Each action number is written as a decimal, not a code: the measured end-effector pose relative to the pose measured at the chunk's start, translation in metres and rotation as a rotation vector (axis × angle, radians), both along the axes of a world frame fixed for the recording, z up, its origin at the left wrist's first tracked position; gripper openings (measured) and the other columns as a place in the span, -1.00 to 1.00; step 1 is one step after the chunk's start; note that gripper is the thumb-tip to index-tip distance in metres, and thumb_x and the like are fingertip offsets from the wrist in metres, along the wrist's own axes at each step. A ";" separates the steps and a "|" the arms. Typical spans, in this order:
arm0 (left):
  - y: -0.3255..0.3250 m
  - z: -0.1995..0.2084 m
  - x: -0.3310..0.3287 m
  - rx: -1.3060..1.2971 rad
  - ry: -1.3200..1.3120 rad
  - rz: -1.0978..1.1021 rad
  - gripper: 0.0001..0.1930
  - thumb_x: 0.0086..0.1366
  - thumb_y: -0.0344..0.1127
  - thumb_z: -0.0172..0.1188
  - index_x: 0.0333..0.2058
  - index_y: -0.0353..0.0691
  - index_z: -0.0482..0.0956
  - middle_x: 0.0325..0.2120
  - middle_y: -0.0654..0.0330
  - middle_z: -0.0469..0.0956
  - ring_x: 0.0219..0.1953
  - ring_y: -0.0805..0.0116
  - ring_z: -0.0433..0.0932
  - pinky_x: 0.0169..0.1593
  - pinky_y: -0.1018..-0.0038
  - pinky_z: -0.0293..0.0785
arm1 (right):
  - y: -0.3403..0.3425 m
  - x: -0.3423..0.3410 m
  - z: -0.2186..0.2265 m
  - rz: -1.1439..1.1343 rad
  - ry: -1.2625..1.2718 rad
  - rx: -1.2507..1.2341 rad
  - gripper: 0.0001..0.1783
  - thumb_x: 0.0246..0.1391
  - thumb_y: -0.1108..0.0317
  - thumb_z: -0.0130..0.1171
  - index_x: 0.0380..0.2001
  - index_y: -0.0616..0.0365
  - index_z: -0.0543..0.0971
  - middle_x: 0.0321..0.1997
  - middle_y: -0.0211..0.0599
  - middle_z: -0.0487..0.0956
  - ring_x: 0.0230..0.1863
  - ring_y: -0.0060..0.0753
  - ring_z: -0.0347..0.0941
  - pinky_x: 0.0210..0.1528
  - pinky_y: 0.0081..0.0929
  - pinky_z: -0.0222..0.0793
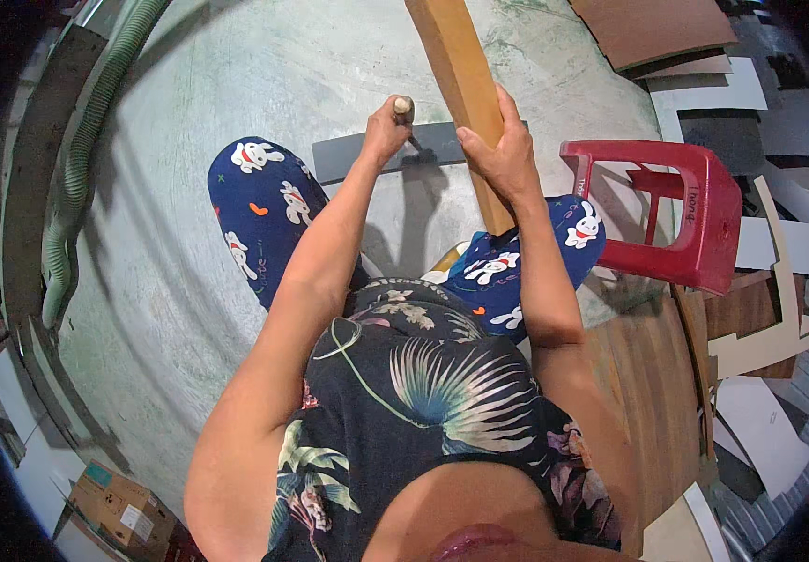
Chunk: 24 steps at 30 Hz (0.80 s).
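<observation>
My left hand (386,133) is closed around a tool with a round, pale handle (403,106). A short dark part of it shows below my fist, over a dark grey strip of board (343,157) on the floor; I cannot tell its kind or whether it touches the board. My right hand (505,161) grips the side of a long yellow-brown wooden beam (460,66), thumb on its near face. The beam slants from the top of the view down to my right knee, crossing over the grey strip's right part. Its lower end lies beside my patterned blue trousers.
A red plastic stool (713,220) lies on its side to my right. Beyond it are piled brown and white board offcuts (774,431). A ribbed green hose (76,178) runs along the left, and a cardboard box (123,510) stands at the lower left.
</observation>
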<state>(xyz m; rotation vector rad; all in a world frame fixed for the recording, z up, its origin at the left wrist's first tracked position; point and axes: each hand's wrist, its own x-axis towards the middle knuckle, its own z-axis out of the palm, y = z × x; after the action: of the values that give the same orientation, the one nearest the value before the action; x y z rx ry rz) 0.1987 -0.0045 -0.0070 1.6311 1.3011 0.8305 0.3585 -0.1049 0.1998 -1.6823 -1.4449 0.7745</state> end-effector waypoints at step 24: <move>0.003 0.009 0.002 -0.033 0.052 -0.191 -0.63 0.07 -0.45 0.22 -0.08 -0.09 0.54 -0.26 0.00 0.64 -0.16 0.01 0.62 -0.10 0.23 0.50 | -0.014 -0.015 -0.005 0.045 -0.119 -0.131 -0.20 -0.08 0.16 0.26 0.28 0.04 0.28 0.04 0.11 0.54 0.10 0.10 0.48 0.10 -0.20 0.39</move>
<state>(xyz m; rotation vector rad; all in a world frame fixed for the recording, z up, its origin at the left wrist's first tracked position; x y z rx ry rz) 0.2008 -0.0013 0.0019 1.7291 1.1662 0.6517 0.3439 -0.1185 0.1944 -1.8275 -1.5463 0.8212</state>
